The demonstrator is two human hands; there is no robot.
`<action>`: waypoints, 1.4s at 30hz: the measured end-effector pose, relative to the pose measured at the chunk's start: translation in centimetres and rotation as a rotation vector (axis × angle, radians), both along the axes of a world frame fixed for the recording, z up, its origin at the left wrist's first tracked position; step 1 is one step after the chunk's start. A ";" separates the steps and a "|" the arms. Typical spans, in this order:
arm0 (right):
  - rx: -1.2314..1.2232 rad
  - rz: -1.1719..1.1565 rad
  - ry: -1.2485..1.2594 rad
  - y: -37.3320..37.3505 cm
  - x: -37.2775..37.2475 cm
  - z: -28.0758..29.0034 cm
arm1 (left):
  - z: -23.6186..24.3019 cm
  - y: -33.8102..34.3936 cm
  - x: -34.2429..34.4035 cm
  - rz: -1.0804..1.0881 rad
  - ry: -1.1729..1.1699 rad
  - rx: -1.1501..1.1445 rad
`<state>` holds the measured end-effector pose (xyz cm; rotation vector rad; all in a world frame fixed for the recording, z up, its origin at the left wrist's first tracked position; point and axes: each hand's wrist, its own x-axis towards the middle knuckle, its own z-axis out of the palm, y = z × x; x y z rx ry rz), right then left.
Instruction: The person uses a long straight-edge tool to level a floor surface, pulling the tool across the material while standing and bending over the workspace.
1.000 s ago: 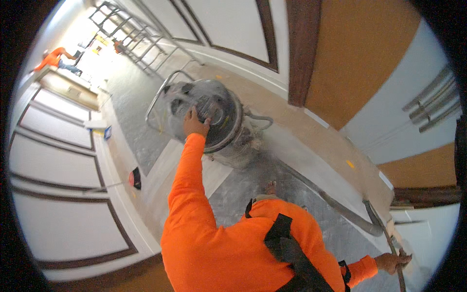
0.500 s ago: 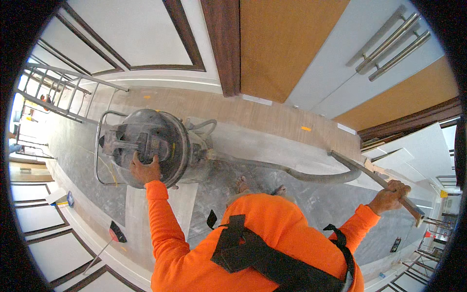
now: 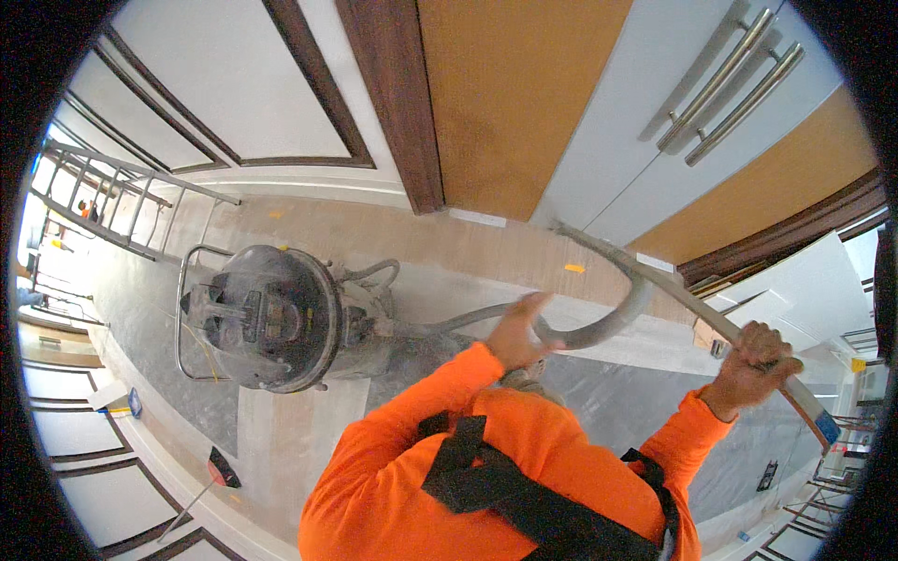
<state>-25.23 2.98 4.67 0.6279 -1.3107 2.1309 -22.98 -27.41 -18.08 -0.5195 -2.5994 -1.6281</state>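
A dusty wet-and-dry vacuum cleaner point(image 3: 271, 318) with a dark round top stands on the floor to my left. Its grey hose point(image 3: 599, 329) loops across in front of me and runs up to the long, dusty vacuum wand point(image 3: 692, 301). Wrapped round that wand, near its blue-marked end, is my right hand point(image 3: 754, 369). My left hand point(image 3: 516, 335) is over the hose, thumb and fingers apart and somewhat blurred. It overlaps part of the hose, and contact is not clear.
Ahead stands a cupboard with long metal door handles point(image 3: 725, 84). A metal ladder point(image 3: 131, 201) lies along the left. White boards point(image 3: 795, 280) lean at the right, and a long-handled dustpan point(image 3: 223, 467) is at the lower left.
My left hand has left the vacuum cleaner's top and moved right to the hose. The wand's far end has swung forward and left, and the hose loop has bent tighter.
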 end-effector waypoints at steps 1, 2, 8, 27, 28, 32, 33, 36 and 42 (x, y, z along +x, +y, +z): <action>-0.014 0.025 -0.015 0.3 -1.1 -1.3 | 0.5 2.8 -0.9 -0.038 0.025 -0.042; -0.014 0.014 -0.026 0.8 -1.5 -2.0 | 1.4 5.9 -2.3 -0.111 0.054 -0.071; 0.226 -0.019 0.050 4.5 -3.0 -6.2 | 2.6 19.4 -9.0 0.027 0.067 -0.177; 0.564 -0.117 0.115 19.5 -5.3 -2.3 | -2.1 44.6 -19.4 -0.517 0.182 0.247; 0.561 -0.222 0.074 19.5 -5.1 -2.6 | -3.1 45.8 -20.1 -0.526 0.189 0.260; 0.391 -0.621 -0.052 20.8 -3.0 -2.0 | -6.7 52.8 -22.9 -0.544 0.219 0.393; 0.317 -0.757 -0.080 20.5 -3.6 -1.1 | -5.7 53.9 -23.1 -0.552 0.217 0.324; 0.212 -1.089 -0.110 20.7 -3.4 1.9 | -3.6 56.5 -22.8 -0.576 0.216 0.251; 0.275 -0.991 -0.147 22.0 -3.3 -0.3 | -6.9 61.9 -24.4 -0.665 0.241 0.438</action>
